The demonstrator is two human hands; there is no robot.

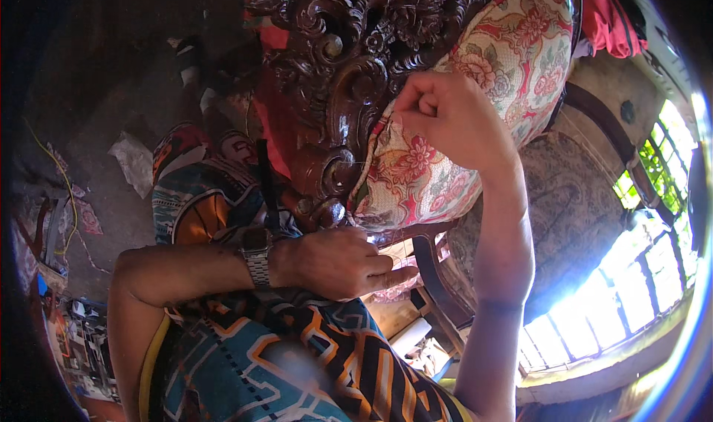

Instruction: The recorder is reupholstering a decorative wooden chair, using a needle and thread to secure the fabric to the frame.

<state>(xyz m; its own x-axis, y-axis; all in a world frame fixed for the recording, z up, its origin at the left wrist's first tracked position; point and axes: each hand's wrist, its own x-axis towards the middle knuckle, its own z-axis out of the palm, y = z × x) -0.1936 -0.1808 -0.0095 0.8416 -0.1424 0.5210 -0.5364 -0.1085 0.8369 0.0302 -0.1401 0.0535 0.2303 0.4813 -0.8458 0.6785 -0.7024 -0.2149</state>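
Carved, glossy dark-brown wooden furniture frame (349, 103) rises in front of me, with a floral upholstered pad (416, 166) set along its right side. Over the pad, near the seam where fabric meets wood, my right hand (453, 118) is closed in a pinch. Whatever sits between its fingertips is too small to name. My left hand (334, 264), below a metal-banded wristwatch (257, 259), rests at the pad's lower end beside the wood. Its fingers are mostly curled, one reaching out to the right; anything they hold is hidden.
Patterned cloth (223, 362) covers my lap. At right stands another wood-framed chair (535, 199) with grey patterned upholstery, before a bright barred window (609, 296). Red fabric (609, 21) hangs at top right. A clear plastic bag (135, 162) and a yellow cord (56, 162) lie on the floor.
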